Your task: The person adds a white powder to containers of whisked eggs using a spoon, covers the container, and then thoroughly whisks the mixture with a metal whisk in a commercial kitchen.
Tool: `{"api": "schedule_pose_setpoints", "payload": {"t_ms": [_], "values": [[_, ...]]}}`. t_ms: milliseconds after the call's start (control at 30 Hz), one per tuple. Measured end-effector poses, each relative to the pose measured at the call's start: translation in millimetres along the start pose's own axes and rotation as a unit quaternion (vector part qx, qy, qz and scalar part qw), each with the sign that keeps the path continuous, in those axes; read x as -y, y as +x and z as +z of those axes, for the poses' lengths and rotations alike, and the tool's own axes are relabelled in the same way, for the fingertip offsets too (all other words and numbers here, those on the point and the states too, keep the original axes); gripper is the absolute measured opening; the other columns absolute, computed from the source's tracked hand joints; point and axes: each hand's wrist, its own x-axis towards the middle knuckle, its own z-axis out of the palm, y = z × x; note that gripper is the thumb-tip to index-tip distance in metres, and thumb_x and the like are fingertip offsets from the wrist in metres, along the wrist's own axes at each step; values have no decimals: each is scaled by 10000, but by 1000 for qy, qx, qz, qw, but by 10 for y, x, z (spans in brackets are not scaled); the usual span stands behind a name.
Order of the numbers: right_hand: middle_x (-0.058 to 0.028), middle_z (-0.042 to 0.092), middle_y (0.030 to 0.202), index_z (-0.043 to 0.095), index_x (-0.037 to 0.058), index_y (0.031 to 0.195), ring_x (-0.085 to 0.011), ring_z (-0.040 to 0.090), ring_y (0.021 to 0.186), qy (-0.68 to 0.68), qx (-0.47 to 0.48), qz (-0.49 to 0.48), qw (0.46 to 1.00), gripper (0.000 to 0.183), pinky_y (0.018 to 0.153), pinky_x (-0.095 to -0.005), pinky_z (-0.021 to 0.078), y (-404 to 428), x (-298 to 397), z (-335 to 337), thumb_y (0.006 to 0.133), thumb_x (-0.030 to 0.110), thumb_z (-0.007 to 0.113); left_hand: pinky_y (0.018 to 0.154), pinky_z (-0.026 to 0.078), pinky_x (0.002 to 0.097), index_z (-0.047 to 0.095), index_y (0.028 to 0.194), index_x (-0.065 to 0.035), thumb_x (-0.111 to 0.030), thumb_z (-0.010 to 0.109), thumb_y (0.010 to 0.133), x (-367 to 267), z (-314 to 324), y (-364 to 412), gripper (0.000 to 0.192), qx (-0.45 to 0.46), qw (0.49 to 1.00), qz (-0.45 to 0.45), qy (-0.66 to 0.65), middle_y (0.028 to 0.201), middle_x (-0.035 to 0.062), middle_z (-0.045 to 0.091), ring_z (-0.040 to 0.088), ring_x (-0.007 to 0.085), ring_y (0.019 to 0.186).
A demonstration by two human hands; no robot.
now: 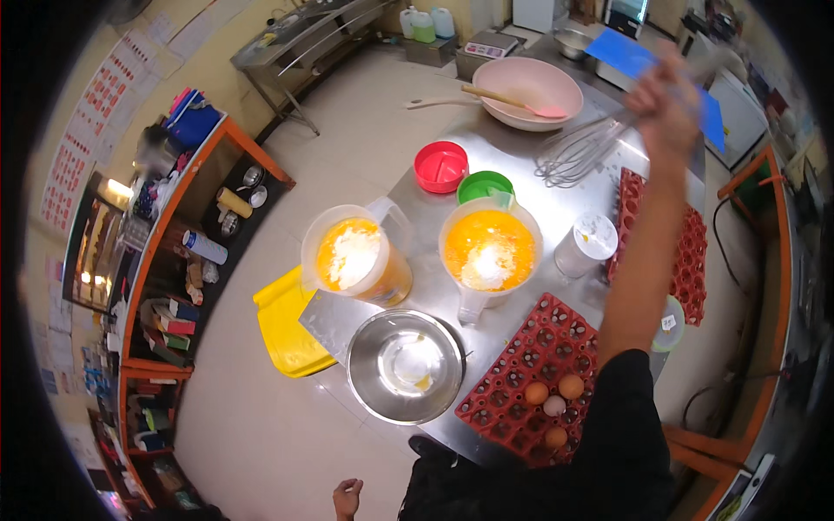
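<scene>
My right hand (pixel 668 111), blurred, grips a wire balloon whisk (pixel 576 153) raised over the far right of the steel table. Its wires point left. My left hand (pixel 346 498) hangs low near the bottom edge, fingers curled, with nothing visible in it. Before me stand two clear plastic pitchers, a left pitcher (pixel 399 277) and a right pitcher (pixel 535 221). Each contains orange-yellow liquid topped with white powder. Nearer me, a steel mixing bowl (pixel 365 365) has some residue at the bottom. A red egg tray (pixel 495 391) carries several eggs (pixel 554 406) at its near end.
A white canister (pixel 576 251) stands right of the pitchers. Beyond them sit a red bowl (pixel 441 167), a green bowl (pixel 483 185) and a large pink pan (pixel 528 81) with a spatula (pixel 498 98). More egg trays (pixel 694 260) lie at right. Orange-framed shelves (pixel 179 189) line the left.
</scene>
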Motion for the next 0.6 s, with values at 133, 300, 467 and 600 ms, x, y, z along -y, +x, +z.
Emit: {"api": "schedule_pose_setpoints", "payload": {"t_ms": [133, 300, 467, 600], "values": [[41, 284, 531, 419, 144, 743, -69, 268, 434, 46, 151, -117, 981, 253, 434, -233, 269, -906, 780, 257, 947, 293, 432, 722, 520, 313, 675, 972, 28, -269, 714, 794, 160, 149, 295, 348, 1, 998, 44, -34, 870, 138, 694, 656, 195, 761], [14, 315, 535, 402, 118, 749, -108, 319, 439, 34, 75, 8, 997, 254, 444, -266, 309, -1378, -40, 464, 934, 278, 468, 612, 514, 302, 678, 979, 3, -309, 694, 794, 458, 268, 313, 363, 95, 994, -48, -20, 816, 108, 684, 640, 177, 684], [-4, 503, 603, 556, 52, 805, -77, 450, 483, -224, 17, -103, 969, 183, 478, -268, 399, -1398, -555, 646, 896, 196, 623, 597, 539, 394, 648, 1048, -36, -311, 688, 801, 613, 196, 604, 372, 189, 970, -146, -48, 887, 70, 660, 639, 214, 724], [21, 451, 562, 504, 65, 719, -53, 397, 448, -229, -59, -48, 970, 266, 406, -213, 313, -1536, -715, 629, 915, 211, 610, 667, 531, 482, 602, 1102, -38, -316, 666, 818, 638, 32, 1220, 403, 241, 960, -137, -31, 968, 79, 641, 637, 266, 833]]}}
